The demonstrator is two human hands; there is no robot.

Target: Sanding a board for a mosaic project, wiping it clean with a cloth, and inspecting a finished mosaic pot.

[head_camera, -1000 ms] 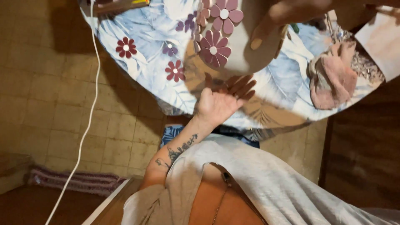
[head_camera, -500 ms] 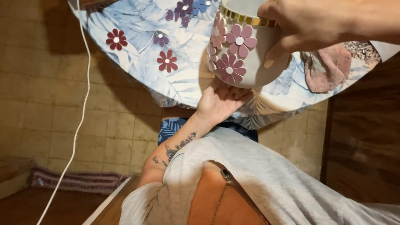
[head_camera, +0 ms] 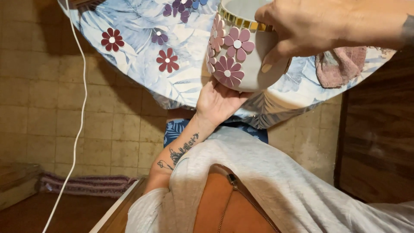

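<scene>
Indoors, at a round table draped in a pale blue leaf-print tablecloth (head_camera: 142, 34), a person is holding a white ceramic pot (head_camera: 248, 64) just above the table's near edge. The right hand (head_camera: 310, 30) is gripping the pot's rim from above, fingers curled over the band of small gold mosaic tiles (head_camera: 239, 21) and the thumb pressed against the outer wall. The left hand (head_camera: 217, 101), its forearm tattooed, is cupping the pot's rounded underside, palm up and fingers spread against it rather than clenched.

Judging by the scene, the person is decorating the pot with flowers: pink and plum foam-like flower cut-outs (head_camera: 228, 71) with pale centres are sitting flat on its smooth, matte curve, while loose maroon flowers (head_camera: 167, 59) of the same kind are lying on the cloth well apart from it. The pot is being steadied and tilted for inspection; a next move would seemingly call for keeping both hands firm so the stuck-on petals are not knocked.

A crumpled dusty-pink rag (head_camera: 340, 64) is resting on the cloth near the right hand. A white cord (head_camera: 79, 125) is hanging past the table over worn beige floor tiles (head_camera: 39, 103).
</scene>
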